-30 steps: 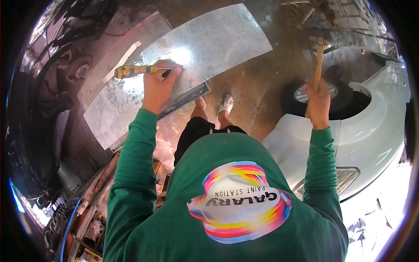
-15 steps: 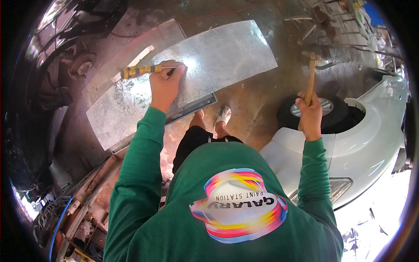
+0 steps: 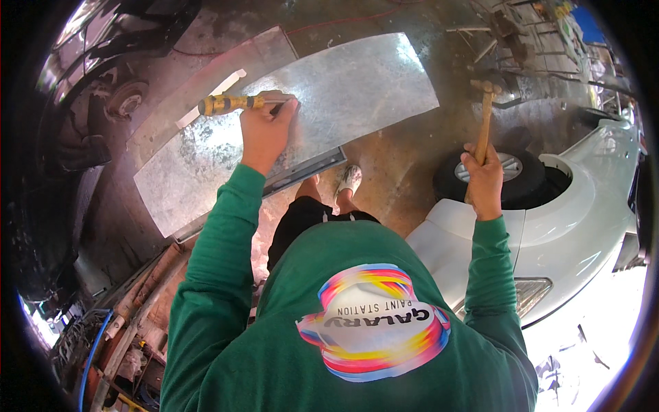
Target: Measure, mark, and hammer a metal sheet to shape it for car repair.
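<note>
Seemingly for control, clamping a yellow-and-black screwdriver [image 3: 230,104] by its shaft in fingers of the left hand [image 3: 264,137], above a metal sheet [image 3: 357,82]; gripping a hammer [image 3: 485,120] low down, probably for leverage, in fingers of the right hand [image 3: 486,184].

A flat-topped worktable [image 3: 264,52] stands left of centre on a stained, brownish-grey floor [image 3: 391,178]. Across it lies a broad silvery metal sheet [image 3: 357,86], slanting from near left to far right, its right end overhanging. A pale, dark-smudged shoe [image 3: 351,178] rests on the floor nearby.
</note>
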Tool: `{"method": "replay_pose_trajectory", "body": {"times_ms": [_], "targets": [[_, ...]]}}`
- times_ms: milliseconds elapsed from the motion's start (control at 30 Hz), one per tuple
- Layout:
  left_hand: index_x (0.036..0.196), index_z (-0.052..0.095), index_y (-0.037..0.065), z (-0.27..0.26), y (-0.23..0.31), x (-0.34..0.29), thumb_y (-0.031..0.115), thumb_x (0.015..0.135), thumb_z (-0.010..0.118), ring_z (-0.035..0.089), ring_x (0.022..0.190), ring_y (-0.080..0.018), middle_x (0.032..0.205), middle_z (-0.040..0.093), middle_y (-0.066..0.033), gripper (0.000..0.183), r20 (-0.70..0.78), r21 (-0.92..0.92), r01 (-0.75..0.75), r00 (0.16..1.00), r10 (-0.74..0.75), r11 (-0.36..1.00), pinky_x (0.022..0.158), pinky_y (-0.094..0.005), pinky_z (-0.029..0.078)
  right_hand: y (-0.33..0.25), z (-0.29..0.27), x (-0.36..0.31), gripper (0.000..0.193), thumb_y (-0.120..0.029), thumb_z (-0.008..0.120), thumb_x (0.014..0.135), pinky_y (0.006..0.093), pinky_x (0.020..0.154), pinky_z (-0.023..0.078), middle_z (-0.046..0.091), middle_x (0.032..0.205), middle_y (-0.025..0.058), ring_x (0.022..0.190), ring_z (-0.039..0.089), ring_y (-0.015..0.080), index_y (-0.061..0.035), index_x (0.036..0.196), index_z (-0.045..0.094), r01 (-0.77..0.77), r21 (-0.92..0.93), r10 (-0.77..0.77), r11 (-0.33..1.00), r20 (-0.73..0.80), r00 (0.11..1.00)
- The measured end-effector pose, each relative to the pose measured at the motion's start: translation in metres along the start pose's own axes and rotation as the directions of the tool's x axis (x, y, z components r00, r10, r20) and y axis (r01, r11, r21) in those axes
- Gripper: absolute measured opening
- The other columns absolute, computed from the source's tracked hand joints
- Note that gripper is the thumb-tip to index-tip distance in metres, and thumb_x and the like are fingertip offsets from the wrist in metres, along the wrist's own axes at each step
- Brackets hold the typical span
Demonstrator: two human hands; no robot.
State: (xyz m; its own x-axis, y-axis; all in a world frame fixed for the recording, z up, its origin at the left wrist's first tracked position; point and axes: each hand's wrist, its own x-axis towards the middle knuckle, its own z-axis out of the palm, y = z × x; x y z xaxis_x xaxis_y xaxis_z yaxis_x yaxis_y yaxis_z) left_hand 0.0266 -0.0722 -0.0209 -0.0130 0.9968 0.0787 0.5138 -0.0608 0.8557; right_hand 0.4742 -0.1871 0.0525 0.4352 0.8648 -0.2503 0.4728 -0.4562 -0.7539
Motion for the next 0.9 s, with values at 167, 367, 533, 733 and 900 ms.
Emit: {"method": "replay_pose_trajectory", "body": {"times_ms": [167,367,533,733,900], "targets": [[0.111,0.084,0.000,-0.002,-0.002,0.002,0.014,0.100,0.083,0.079,0.094,-0.0187,0.105,0.083,-0.0079,0.017,0.012,-0.014,-0.044,0.999,0.044,0.999,0.087,-0.0328,0.061,-0.005,0.005,-0.003,0.023,-0.010,0.079,0.100,0.0310,0.080,0.051,0.066,0.094,0.0022,0.087,0.059,0.0131,-0.0002,0.120,0.074,0.012,-0.010,-0.012,1.000,-0.008,1.000],[0.111,0.084,0.001,-0.006,-0.004,0.008,0.015,0.102,0.082,0.081,0.097,-0.0183,0.108,0.084,-0.0089,0.017,0.089,0.021,0.032,0.995,-0.034,0.999,0.088,-0.0325,0.062,-0.002,0.005,-0.004,0.022,-0.011,0.079,0.100,0.0312,0.077,0.049,0.064,0.092,0.0020,0.084,0.057,0.0128,-0.0001,0.118,0.073,0.013,0.000,-0.013,1.000,0.003,1.000],[0.110,0.083,0.001,-0.007,-0.004,0.012,0.016,0.102,0.083,0.081,0.098,-0.0188,0.106,0.084,-0.0085,0.017,0.137,0.054,0.100,0.985,-0.107,0.994,0.089,-0.0331,0.062,-0.002,0.004,-0.005,0.020,-0.009,0.079,0.100,0.0311,0.077,0.048,0.063,0.090,0.0021,0.084,0.056,0.0126,0.0001,0.116,0.072,0.028,0.019,-0.028,0.999,-0.002,1.000],[0.108,0.083,0.004,-0.006,0.005,0.019,0.017,0.100,0.081,0.081,0.098,-0.0311,0.102,0.083,-0.0134,0.015,0.157,0.212,-0.171,0.978,0.139,0.962,0.089,-0.0388,0.062,-0.019,-0.005,-0.008,0.021,-0.011,0.077,0.101,0.0334,0.070,0.050,0.063,0.086,0.0020,0.074,0.057,0.0154,-0.0015,0.118,0.071,0.011,0.022,-0.012,1.000,0.034,0.999],[0.103,0.081,0.003,0.000,0.009,0.020,0.027,0.101,0.074,0.077,0.094,-0.0434,0.100,0.080,-0.0216,0.025,0.200,0.390,-0.205,0.970,0.134,0.898,0.086,-0.0517,0.061,-0.092,0.001,-0.036,0.027,-0.020,0.076,0.106,0.0427,0.067,0.054,0.065,0.081,0.0149,0.069,0.064,0.0215,-0.0017,0.125,0.070,0.138,-0.158,-0.098,0.978,0.237,0.967]]}}
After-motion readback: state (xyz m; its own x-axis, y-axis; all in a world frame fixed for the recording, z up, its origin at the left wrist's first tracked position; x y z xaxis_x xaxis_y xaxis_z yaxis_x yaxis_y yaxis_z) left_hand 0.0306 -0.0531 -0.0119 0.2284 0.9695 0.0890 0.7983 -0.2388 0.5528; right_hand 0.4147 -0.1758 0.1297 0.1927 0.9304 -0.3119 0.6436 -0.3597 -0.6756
